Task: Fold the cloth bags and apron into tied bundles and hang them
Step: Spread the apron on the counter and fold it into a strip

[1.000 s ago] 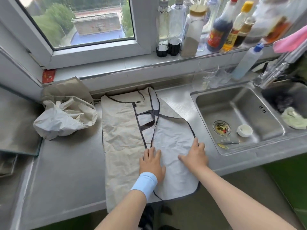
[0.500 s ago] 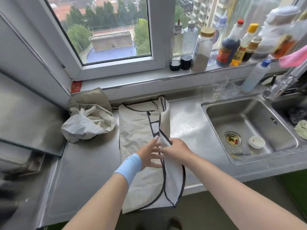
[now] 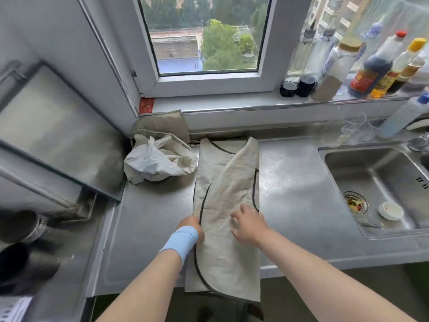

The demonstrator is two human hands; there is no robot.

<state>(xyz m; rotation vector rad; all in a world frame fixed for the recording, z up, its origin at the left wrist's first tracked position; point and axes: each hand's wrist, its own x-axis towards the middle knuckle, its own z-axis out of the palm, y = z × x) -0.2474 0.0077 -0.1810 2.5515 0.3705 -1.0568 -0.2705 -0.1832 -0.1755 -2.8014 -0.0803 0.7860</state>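
A beige apron with dark trim (image 3: 226, 189) lies folded lengthwise into a narrow strip on the steel counter (image 3: 292, 194), its lower end hanging over the front edge. My left hand (image 3: 191, 228), with a blue wristband, grips the apron's left edge, the fingers tucked under the cloth. My right hand (image 3: 249, 223) rests flat on top of the folded apron, fingers spread. A heap of crumpled cloth bags (image 3: 157, 156) sits in the back corner, to the left of the apron.
A steel sink (image 3: 380, 189) with a small white dish lies to the right. Bottles line the windowsill (image 3: 348, 66), and glasses stand below them. A metal hood or tray (image 3: 58, 135) and dark pots (image 3: 21, 228) occupy the left side.
The apron's right half has been folded over to the left, so it is now a narrow strip. My left hand moved to its left edge and my right hand came down on top.
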